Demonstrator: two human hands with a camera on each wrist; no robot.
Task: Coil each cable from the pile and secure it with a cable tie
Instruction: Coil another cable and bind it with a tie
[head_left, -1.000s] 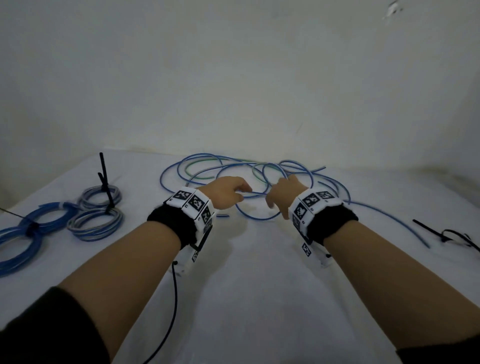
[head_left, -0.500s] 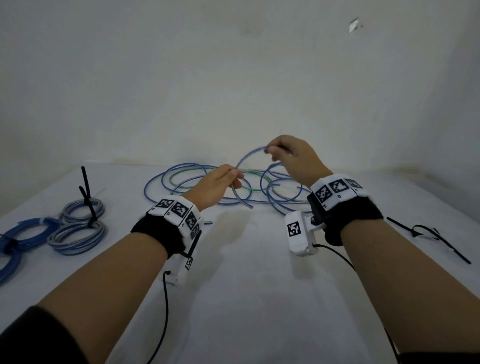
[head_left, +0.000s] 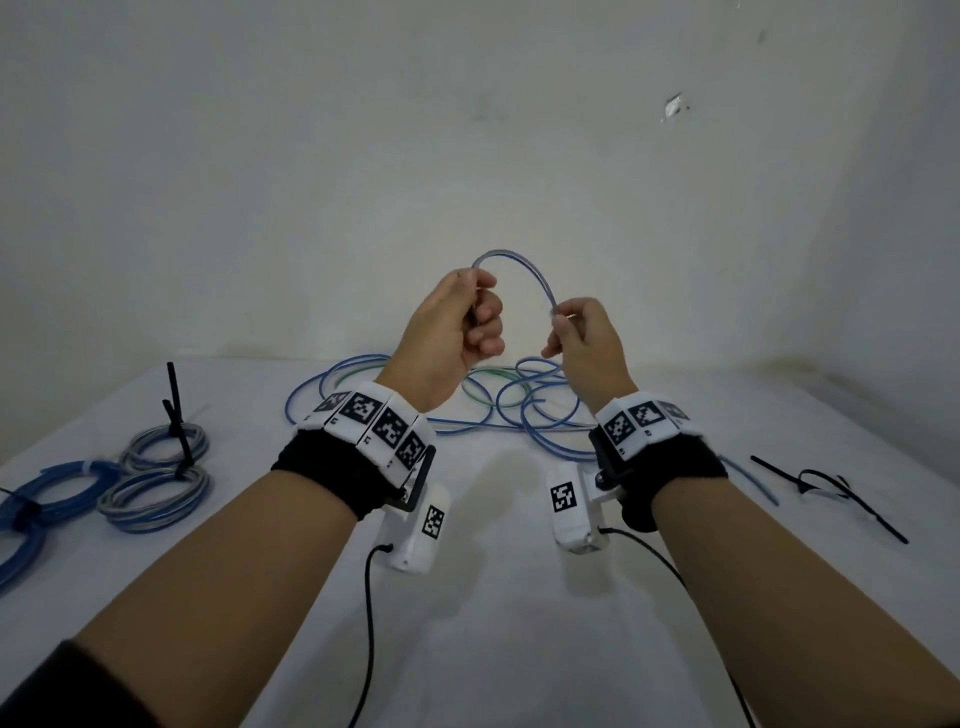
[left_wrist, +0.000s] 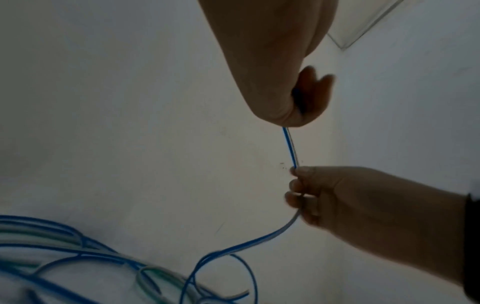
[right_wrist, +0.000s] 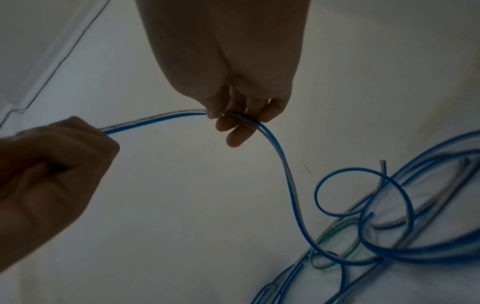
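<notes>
I held a cable arched between both hands.
Mid-frame, my left hand (head_left: 451, 332) gripped one end in a fist; my right hand (head_left: 584, 340) pinched the cable (head_left: 524, 270), which trailed to the pile (head_left: 509, 400) behind.

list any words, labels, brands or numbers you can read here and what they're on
No readable words, brand names or numbers show in any view.
Left wristband: black-and-white square marker codes, patterns only; tiny marks under them are too small to read.
Right wristband: the same kind of codes, no legible text.
Wrist camera housings: one square code each, no text.
Blue cable and black cable ties: no print visible.
</notes>
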